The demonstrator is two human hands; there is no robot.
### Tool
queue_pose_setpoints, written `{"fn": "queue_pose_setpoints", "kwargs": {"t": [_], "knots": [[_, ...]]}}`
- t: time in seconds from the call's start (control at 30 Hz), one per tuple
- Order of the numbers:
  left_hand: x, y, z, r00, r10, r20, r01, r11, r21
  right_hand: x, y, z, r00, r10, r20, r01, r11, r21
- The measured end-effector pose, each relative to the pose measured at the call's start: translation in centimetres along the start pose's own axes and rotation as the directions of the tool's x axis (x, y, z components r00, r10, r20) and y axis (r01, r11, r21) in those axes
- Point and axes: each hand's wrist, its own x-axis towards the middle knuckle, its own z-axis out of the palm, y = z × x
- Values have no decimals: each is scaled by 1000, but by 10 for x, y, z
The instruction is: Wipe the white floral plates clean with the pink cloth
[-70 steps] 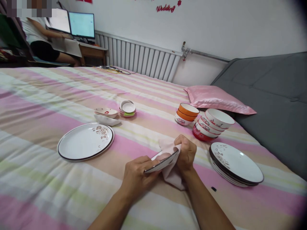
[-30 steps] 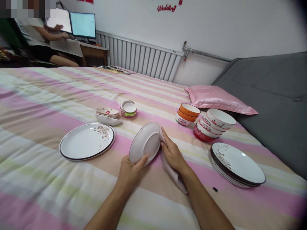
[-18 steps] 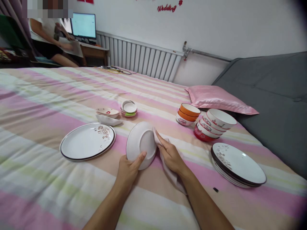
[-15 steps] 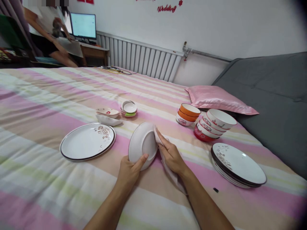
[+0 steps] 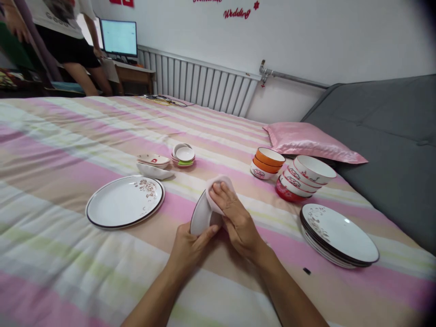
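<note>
My left hand (image 5: 191,247) is closed on the lower left rim of a white plate (image 5: 200,216), thumb over its underside. The plate is tilted up on edge above the bed. My right hand (image 5: 240,225) presses a thin white cloth (image 5: 227,181) against the plate, its fingers laid together over the cloth. Hand and cloth cover the plate's right part. To the left lie oval plates (image 5: 117,204) with dark rims and a brown flower print. On the right rests a stack of similar plates (image 5: 340,231).
Orange bowls (image 5: 269,158) and a taller stack of white and red bowls (image 5: 306,177) stand right of centre. Boat-shaped dishes (image 5: 153,165) and small bowls (image 5: 184,155) sit farther back. A pink pillow (image 5: 309,138) and a small black object (image 5: 307,271) lie on the striped bed. Another person (image 5: 68,41) stands far left.
The plate has turned more edge-on and a little to the right. My right hand, with the cloth, has moved from its right edge onto its underside. The other person has straightened up.
</note>
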Motion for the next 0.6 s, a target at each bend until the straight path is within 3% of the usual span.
{"fn": "queue_pose_setpoints", "kwargs": {"t": [0.2,0.37,0.6], "knots": [[-3,8,3,998,-59,15,59,997,-52,0,17,-2,984,145,-103,-127,979,161],[-3,12,5,998,-53,-20,53,999,-7,-1,25,-2,946,302,-119,-259,924,283],[-4,10,6,997,-54,-59,54,998,-12,-6,37,0,891,443,-96,-417,885,208]]}}
